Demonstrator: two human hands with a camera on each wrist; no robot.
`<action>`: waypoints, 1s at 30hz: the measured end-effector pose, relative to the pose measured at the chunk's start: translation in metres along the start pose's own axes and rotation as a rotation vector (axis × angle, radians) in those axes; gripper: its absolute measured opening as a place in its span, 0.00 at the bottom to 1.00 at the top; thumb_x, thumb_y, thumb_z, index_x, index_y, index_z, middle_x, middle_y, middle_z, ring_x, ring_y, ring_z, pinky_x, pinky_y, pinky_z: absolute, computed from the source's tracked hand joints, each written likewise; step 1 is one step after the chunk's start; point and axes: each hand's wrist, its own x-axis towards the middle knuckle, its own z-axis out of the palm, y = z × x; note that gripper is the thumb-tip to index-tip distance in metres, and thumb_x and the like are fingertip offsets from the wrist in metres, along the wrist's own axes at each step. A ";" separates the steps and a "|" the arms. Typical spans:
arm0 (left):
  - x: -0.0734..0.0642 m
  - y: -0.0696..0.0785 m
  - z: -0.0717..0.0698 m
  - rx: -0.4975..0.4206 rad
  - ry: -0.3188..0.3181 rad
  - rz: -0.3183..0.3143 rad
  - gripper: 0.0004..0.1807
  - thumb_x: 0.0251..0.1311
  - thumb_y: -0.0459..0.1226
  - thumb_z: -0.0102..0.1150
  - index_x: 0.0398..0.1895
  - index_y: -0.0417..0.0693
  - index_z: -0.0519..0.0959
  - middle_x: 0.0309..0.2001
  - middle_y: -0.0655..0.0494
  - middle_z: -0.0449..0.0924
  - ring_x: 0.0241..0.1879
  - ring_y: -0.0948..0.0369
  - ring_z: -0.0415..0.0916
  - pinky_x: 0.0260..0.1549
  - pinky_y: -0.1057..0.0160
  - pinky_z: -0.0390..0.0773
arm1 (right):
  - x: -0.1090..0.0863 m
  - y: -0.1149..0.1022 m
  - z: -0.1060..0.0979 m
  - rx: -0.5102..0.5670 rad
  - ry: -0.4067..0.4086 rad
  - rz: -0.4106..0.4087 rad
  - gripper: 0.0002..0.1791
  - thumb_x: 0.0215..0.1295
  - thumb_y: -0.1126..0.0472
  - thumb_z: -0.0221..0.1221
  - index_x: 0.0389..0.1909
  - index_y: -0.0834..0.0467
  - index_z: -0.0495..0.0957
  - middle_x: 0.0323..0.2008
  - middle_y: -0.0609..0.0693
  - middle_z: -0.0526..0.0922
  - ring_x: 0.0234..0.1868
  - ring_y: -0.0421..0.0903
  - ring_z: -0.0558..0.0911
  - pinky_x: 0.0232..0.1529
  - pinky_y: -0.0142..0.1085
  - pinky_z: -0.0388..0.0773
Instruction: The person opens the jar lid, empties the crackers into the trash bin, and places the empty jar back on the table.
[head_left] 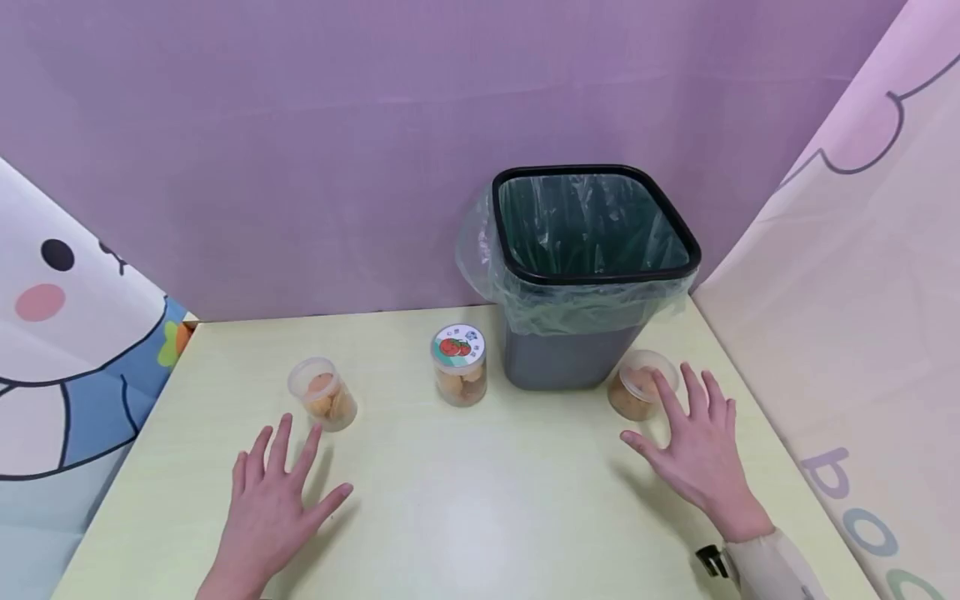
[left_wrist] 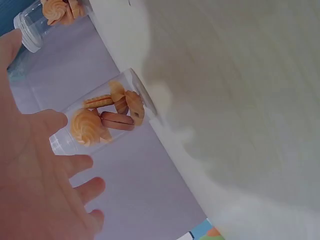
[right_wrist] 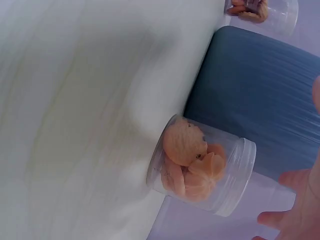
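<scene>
My left hand (head_left: 266,508) hovers with spread fingers over the table's left side, just in front of a clear plastic jar of cookies (head_left: 330,404). Swirled and sandwich cookies (left_wrist: 86,127) show through that jar's wall in the left wrist view. On the right, my right hand (head_left: 699,454) has its fingers spread beside another clear jar of cookies (head_left: 633,400), its fingertips overlapping the jar's top in the head view. Between the hands stands a third cookie jar (head_left: 459,385), whose lid (head_left: 459,346) carries a printed tomato picture. Neither hand holds anything.
A grey bin (head_left: 573,358) with a black rim and a pale green liner bag (head_left: 585,310) stands at the back right, beside the right jar. A purple cloth (head_left: 337,167) hangs behind the pale table (head_left: 450,517), with printed cloths at both sides.
</scene>
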 end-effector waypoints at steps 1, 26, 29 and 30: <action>0.000 0.000 0.000 -0.001 0.005 0.008 0.51 0.51 0.67 0.63 0.74 0.50 0.64 0.74 0.35 0.52 0.69 0.33 0.49 0.61 0.29 0.48 | 0.000 0.000 0.000 0.004 0.006 -0.001 0.52 0.52 0.33 0.66 0.74 0.52 0.61 0.72 0.68 0.55 0.73 0.70 0.49 0.59 0.77 0.45; 0.002 0.014 0.007 -0.319 -0.077 -0.104 0.28 0.65 0.53 0.62 0.62 0.50 0.77 0.53 0.53 0.82 0.52 0.49 0.78 0.46 0.41 0.75 | 0.015 0.027 0.027 0.782 -0.150 0.510 0.59 0.63 0.57 0.68 0.78 0.61 0.32 0.72 0.73 0.52 0.70 0.69 0.59 0.67 0.59 0.59; 0.005 0.018 0.009 -0.411 -0.118 -0.134 0.27 0.67 0.53 0.60 0.64 0.52 0.76 0.54 0.58 0.81 0.53 0.54 0.78 0.47 0.43 0.75 | 0.017 0.028 0.032 0.844 -0.158 0.530 0.59 0.64 0.58 0.68 0.79 0.59 0.32 0.74 0.69 0.50 0.71 0.66 0.58 0.68 0.51 0.62; 0.006 0.019 0.010 -0.440 -0.127 -0.137 0.27 0.67 0.53 0.60 0.64 0.52 0.75 0.55 0.59 0.81 0.53 0.55 0.78 0.48 0.44 0.74 | 0.018 0.028 0.034 0.866 -0.157 0.533 0.58 0.64 0.59 0.68 0.79 0.58 0.33 0.74 0.67 0.50 0.72 0.65 0.58 0.67 0.45 0.64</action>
